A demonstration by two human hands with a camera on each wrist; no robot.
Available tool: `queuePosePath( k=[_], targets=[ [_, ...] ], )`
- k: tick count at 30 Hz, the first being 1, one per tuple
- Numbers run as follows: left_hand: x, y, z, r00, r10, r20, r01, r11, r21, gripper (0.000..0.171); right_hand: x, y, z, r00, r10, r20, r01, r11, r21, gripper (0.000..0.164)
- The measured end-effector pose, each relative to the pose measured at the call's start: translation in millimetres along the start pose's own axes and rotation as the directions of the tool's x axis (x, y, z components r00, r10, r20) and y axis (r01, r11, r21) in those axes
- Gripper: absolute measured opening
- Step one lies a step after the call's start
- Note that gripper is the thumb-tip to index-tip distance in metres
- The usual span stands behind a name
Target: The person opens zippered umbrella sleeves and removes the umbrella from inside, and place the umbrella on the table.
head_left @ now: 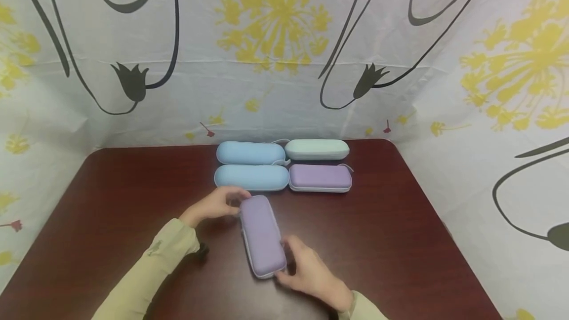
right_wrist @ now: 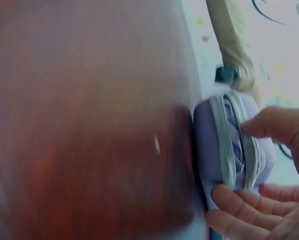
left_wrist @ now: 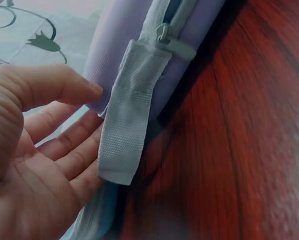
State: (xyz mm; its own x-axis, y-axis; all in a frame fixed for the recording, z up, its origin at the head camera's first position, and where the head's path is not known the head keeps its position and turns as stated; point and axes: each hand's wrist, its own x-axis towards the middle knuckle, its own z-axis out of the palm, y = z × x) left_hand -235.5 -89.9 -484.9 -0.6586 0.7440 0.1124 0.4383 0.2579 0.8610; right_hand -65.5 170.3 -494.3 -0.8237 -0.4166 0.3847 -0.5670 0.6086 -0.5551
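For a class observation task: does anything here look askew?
Yes: the nearest purple case is slanted, its zipper gaping at the near end, whereas the four cases behind it form straight rows.

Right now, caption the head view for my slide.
Both hands hold a purple case by opposite ends, four cases behind.

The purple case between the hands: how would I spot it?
On the dark table, look nearer than the four cases grouped toward its far edge. The purple zip case is between the left hand and right hand. Unlike the other purple case, which lies crosswise, it slants front to back.
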Motion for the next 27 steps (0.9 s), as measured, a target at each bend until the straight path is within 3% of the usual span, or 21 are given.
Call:
queuePosePath(
  k=[6,10,13,16,18,21,25,27],
  targets=[
    [10.4,4.0,7.0,0.996,0.077,-0.040,-0.072,0.991,0.116,0.034,-4,-11,6,0.998,0.033,-0.055,-0.035,0.999,-0.041,0.058],
    [10.9,8.5,14.6,0.978,0.180,-0.109,-0.149,0.959,0.242,0.032,-3,-15,7,0.998,0.053,-0.044,-0.054,0.998,-0.040,0.056],
    [6.9,15.8,22.7,0.962,0.204,-0.183,-0.136,0.936,0.325,0.032,-2,-13,6,0.999,0.041,-0.017,-0.041,0.999,-0.024,0.054],
    [2.4,27.2,34.4,0.937,0.169,-0.306,-0.044,0.925,0.377,0.032,1,-7,1,1.000,0.006,-0.006,-0.005,0.998,0.063,0.047],
    [-0.2,36.7,45.0,0.904,0.127,-0.407,0.045,0.921,0.387,0.031,5,-1,-4,1.000,-0.002,-0.012,0.004,0.991,0.131,0.037],
    [-5.3,55.7,62.2,0.847,0.010,-0.532,0.213,0.910,0.357,0.038,15,8,-11,0.998,0.033,-0.052,-0.025,0.987,0.158,0.023],
    [-12.8,80.3,82.1,0.797,-0.172,-0.579,0.402,0.866,0.297,0.060,28,17,-18,0.988,0.111,-0.103,-0.103,0.991,0.084,0.018],
    [-13.7,88.6,90.5,0.775,-0.238,-0.585,0.466,0.841,0.275,0.069,32,20,-19,0.983,0.138,-0.118,-0.130,0.989,0.070,0.017]
  ],
)
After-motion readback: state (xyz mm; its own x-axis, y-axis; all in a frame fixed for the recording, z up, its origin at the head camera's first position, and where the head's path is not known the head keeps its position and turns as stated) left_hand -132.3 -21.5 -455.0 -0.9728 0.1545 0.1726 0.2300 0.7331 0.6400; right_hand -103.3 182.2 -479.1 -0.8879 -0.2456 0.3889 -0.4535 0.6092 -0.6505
